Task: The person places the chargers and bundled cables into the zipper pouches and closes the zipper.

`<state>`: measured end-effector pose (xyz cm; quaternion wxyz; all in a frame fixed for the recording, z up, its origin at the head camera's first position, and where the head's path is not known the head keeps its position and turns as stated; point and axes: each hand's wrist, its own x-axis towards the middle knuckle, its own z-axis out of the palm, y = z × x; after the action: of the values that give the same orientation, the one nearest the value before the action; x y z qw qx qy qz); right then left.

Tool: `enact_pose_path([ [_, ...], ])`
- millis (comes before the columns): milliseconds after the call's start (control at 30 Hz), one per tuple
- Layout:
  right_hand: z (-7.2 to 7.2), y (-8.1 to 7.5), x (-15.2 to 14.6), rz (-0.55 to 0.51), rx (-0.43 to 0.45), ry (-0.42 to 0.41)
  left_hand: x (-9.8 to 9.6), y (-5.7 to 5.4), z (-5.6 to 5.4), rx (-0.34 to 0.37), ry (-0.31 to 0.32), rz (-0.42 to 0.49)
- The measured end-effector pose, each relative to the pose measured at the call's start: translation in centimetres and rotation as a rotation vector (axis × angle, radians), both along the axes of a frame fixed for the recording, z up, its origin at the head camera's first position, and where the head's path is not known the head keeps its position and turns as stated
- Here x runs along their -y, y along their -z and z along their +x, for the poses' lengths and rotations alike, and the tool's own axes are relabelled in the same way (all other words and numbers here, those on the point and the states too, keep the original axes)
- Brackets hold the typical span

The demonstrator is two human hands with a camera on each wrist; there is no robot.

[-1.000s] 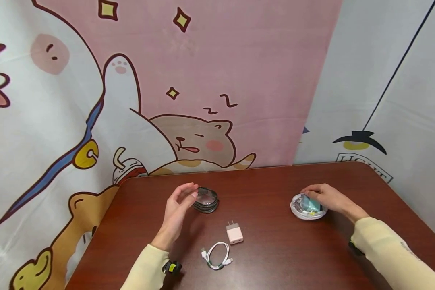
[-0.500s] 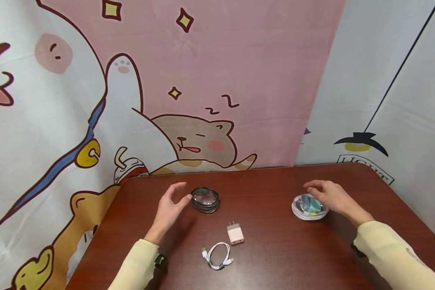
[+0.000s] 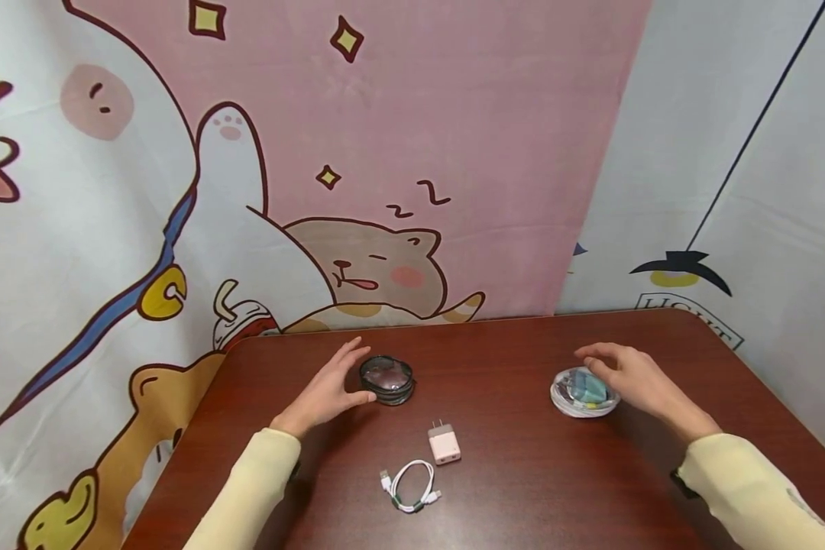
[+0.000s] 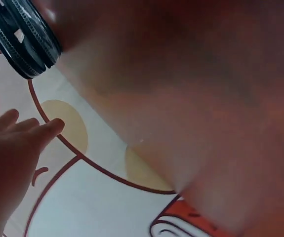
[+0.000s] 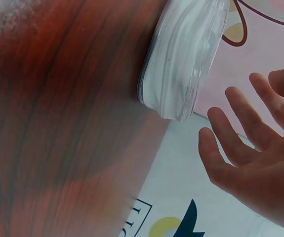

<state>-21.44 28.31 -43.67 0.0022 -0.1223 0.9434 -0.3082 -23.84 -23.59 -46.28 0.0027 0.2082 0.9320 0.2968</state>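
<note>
A small round black-edged zip pouch with a clear top stands at the back left of the table. My left hand is just left of it, fingers and thumb spread; the left wrist view shows a gap between that hand and the black pouch. On the right sits a round white-edged clear zip pouch with something teal inside. My right hand hovers over its right side with relaxed fingers. In the right wrist view the hand is apart from the white pouch.
Between the hands lie a pale pink two-port charger plug and a coiled white USB cable, nearer the front. The dark red-brown wooden table ends at a cartoon-printed cloth behind it.
My left hand first drew back left, then turned and spread its fingers beside the black pouch. My right hand rose slightly from the white pouch. The plug and cable stayed put.
</note>
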Motion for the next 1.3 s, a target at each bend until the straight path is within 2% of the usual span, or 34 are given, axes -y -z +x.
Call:
enact_pose_path([
  [200, 0.4, 0.1, 0.4, -0.014, -0.014, 0.000, -0.9, -1.1, -1.3, 0.003, 0.135, -0.174],
  [333, 0.7, 0.2, 0.5, -0.022, -0.018, -0.007, -1.9, -1.7, -2.0, -0.003, 0.195, -0.298],
  [533, 1.0, 0.4, 0.7, -0.038, -0.014, -0.021, -3.2, -2.2, -2.7, 0.035, 0.234, -0.453],
  [633, 1.1, 0.5, 0.7, -0.043, -0.011, -0.030, -3.8, -2.4, -2.9, 0.063, 0.242, -0.488],
  [800, 1.3, 0.5, 0.8, -0.057, 0.000, -0.037, -4.3, -2.7, -3.0, 0.081, 0.244, -0.494],
  [967, 1.4, 0.3, 0.8, -0.057, -0.017, -0.043, -4.2, -2.6, -2.7, 0.059, 0.196, -0.435],
  [1167, 1.4, 0.2, 1.2, -0.063, -0.041, -0.068, -3.5, -2.1, -1.7, 0.021, 0.053, -0.349],
  [1300, 1.5, 0.0, 1.8, -0.078, -0.058, -0.085, -3.4, -2.1, -0.8, 0.048, -0.031, -0.242],
])
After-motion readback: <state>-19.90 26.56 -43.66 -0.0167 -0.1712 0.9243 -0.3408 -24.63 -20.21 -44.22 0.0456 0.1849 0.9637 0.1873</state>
